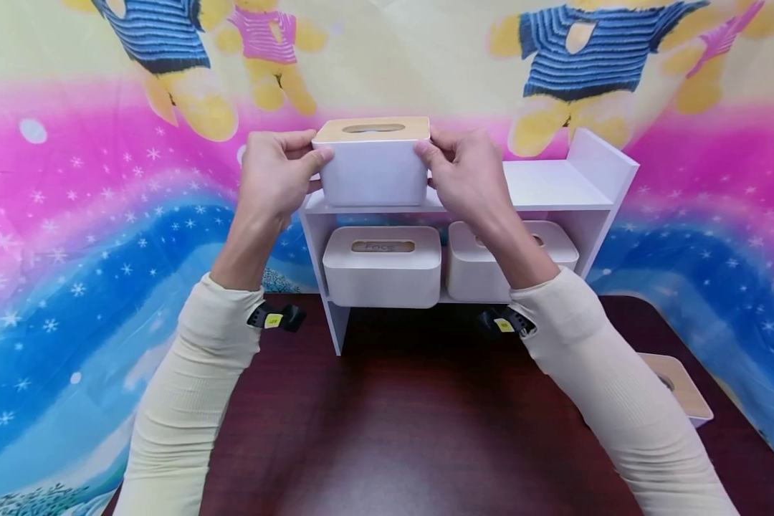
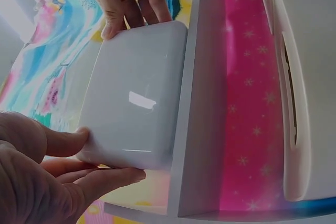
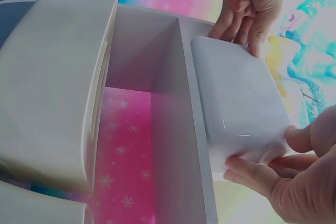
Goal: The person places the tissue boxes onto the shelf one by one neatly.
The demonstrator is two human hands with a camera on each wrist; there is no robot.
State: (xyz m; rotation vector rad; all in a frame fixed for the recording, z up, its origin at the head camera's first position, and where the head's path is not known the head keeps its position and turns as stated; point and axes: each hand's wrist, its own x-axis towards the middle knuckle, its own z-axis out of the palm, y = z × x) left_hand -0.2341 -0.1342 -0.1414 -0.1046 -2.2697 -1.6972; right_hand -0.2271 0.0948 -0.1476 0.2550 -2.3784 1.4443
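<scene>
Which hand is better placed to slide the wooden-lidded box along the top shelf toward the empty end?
Left hand: it grips the box on the side away from the shelf's bare stretch, so it could push.

Both arms wear long, ribbed cream sleeves (image 1: 193, 401) reaching the wrists. Behind the fingers, each wrist carries a black strap (image 1: 277, 317) with a small yellow tag (image 1: 504, 325).
</scene>
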